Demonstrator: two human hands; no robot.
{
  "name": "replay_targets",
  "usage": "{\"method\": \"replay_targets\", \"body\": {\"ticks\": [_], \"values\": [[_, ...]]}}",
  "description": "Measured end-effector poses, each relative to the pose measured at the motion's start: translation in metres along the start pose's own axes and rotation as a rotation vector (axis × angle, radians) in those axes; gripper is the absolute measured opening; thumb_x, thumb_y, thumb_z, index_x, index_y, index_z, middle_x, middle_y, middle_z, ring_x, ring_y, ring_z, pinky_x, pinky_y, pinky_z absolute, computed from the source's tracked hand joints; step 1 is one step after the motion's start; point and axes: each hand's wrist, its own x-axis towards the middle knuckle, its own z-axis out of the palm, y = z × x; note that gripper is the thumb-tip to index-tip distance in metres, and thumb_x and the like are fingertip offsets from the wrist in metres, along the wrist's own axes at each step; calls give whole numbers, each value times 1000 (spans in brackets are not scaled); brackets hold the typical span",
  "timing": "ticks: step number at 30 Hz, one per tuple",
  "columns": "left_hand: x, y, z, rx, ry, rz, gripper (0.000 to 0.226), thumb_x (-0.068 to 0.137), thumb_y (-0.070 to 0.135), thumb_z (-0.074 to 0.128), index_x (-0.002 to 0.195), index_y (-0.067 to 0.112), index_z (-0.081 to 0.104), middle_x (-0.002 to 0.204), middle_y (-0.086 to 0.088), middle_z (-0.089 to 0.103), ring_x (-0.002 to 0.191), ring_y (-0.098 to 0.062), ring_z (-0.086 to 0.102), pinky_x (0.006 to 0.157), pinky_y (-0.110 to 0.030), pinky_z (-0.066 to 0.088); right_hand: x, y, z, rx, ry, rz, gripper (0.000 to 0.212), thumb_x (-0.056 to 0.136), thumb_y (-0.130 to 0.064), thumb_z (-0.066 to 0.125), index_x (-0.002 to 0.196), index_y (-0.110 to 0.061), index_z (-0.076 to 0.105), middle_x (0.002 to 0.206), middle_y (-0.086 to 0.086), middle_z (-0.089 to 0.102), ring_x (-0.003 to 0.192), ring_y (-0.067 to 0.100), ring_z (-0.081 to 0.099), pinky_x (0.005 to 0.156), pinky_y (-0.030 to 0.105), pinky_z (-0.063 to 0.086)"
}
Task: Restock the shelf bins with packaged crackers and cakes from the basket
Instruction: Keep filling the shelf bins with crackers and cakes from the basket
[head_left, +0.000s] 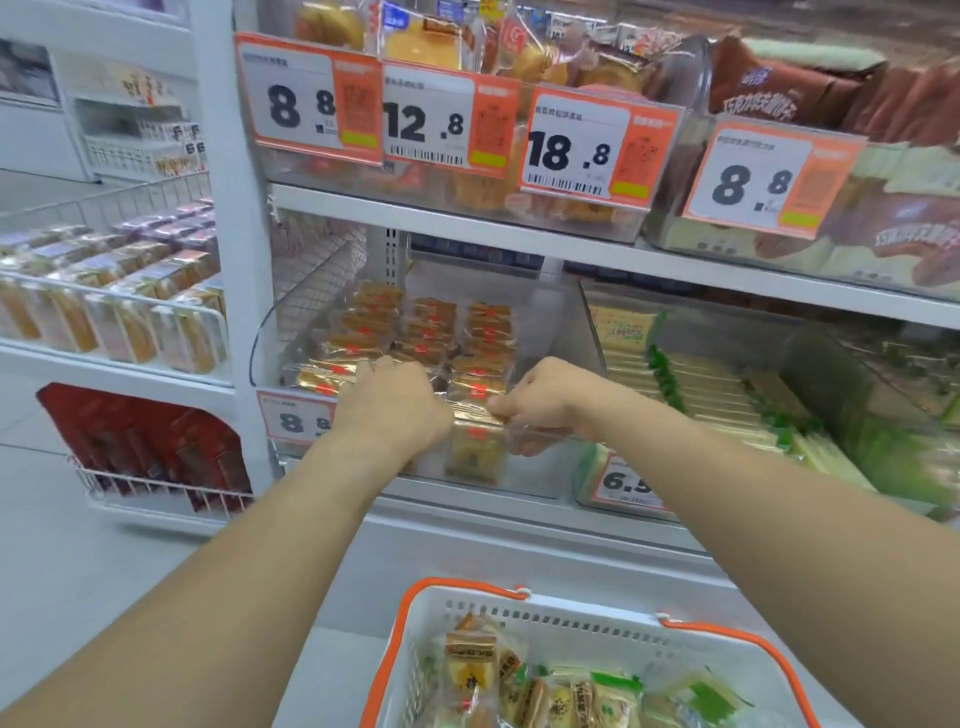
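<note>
A clear shelf bin (291, 322) on the middle shelf holds rows of gold-wrapped cake packets (434, 325) with red labels. My left hand (392, 405) reaches over the bin's front edge, fingers curled onto the front packets. My right hand (545, 400) is beside it, pinching a gold packet (475, 415) at the front row. Between my forearms, low in view, stands a white basket (571, 621) with orange handles, holding several yellow and green packets (470, 670).
To the right, a second clear bin (883, 374) holds green-and-cream cracker packs. The shelf above carries bins with price tags (576, 145). A wire rack (119, 312) of packaged cakes and a lower rack of red packs stand at the left.
</note>
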Motion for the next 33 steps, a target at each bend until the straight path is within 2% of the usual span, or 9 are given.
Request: {"method": "replay_targets", "body": {"ticks": [5, 8, 11, 13, 16, 19, 26, 29, 33], "values": [[0, 6, 0, -138, 127, -4, 21, 90, 23, 54, 96, 10, 68, 105, -11, 66, 106, -34, 57, 94, -48, 50, -2, 4, 6, -42, 159, -78, 37, 94, -36, 69, 99, 0, 73, 79, 12, 76, 68, 23, 76, 82, 39, 62], [-5, 14, -5, -388, 295, 121, 18, 90, 13, 55, 82, 15, 71, 83, -1, 70, 82, -21, 65, 76, -33, 53, -18, 9, 4, -281, 446, -369, 22, 95, -31, 65, 86, -12, 72, 79, 0, 72, 75, 15, 69, 82, 39, 58], [-18, 29, -11, -516, 151, 279, 20, 90, 12, 58, 77, 18, 71, 80, 4, 71, 77, -16, 64, 71, -29, 50, -48, 26, 3, -257, 670, -735, 11, 91, -23, 65, 82, -19, 65, 76, -10, 63, 69, 5, 56, 70, 31, 52], [-26, 39, -2, -445, -136, 376, 19, 91, 11, 56, 80, 16, 70, 82, -2, 72, 79, -20, 67, 72, -32, 55, -65, 52, 8, -219, 716, -861, 10, 90, -20, 66, 80, -19, 62, 72, -12, 57, 63, 4, 49, 62, 24, 44], [-42, 55, 24, -105, -662, 449, 21, 94, 13, 48, 101, 8, 67, 92, -8, 74, 80, -21, 73, 76, -39, 61, -76, 109, 29, -200, 594, -808, 10, 90, -21, 66, 82, -22, 60, 68, -12, 54, 60, 2, 48, 57, 28, 42], [-59, 70, 49, 121, -924, 425, 26, 100, 19, 46, 109, 3, 64, 94, -3, 74, 81, -19, 73, 72, -31, 58, -76, 173, 59, -223, 406, -627, 11, 90, -26, 63, 80, -28, 58, 61, -12, 54, 57, 3, 49, 55, 35, 45], [-68, 84, 74, 206, -905, 451, 28, 97, 19, 47, 105, 3, 69, 95, -12, 76, 88, -27, 73, 65, -28, 51, -67, 282, 127, -492, -125, -90, 5, 85, -31, 58, 84, -31, 53, 84, -12, 60, 81, 13, 58, 70, 28, 48], [-72, 85, 81, 227, -915, 459, 29, 97, 22, 46, 104, 5, 68, 95, -10, 76, 90, -25, 73, 71, -30, 53, -84, 301, 150, -489, -152, -89, 18, 86, -37, 63, 75, -28, 51, 74, -12, 55, 76, 13, 56, 60, 26, 38], [-78, 86, 91, 262, -949, 478, 29, 99, 24, 44, 107, 7, 67, 98, -8, 76, 89, -21, 73, 77, -31, 55, -114, 301, 197, -520, -410, -65, 39, 86, -55, 62, 85, -16, 65, 81, 1, 69, 79, 22, 65, 67, 30, 50]]}}
